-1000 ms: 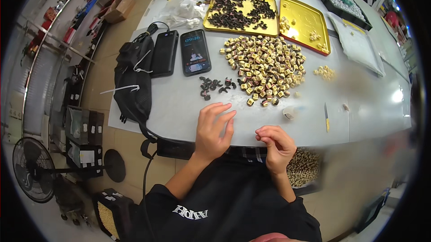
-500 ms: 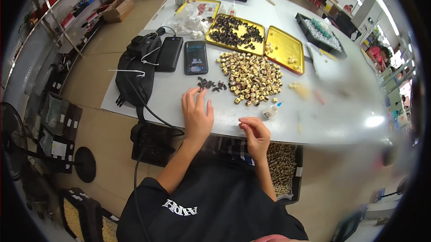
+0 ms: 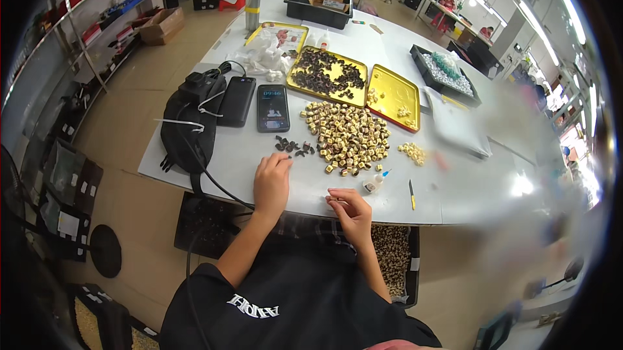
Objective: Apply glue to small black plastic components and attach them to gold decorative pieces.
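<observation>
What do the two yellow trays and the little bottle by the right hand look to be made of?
The yellow trays look like painted or lacquered sheet metal: thin raised rims and a glossy sheen, though hard plastic is possible. The little bottle near the right hand looks like soft translucent white plastic with a blue tip, likely a squeeze bottle.

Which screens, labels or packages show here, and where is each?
Smartphone: flat on the table beyond the left hand, lit dark screen.
Power bank: left of the smartphone, plain black slab.
Glue bottle: beyond the right hand, small, white.
Cardboard box: floor, far left, brown.
</observation>
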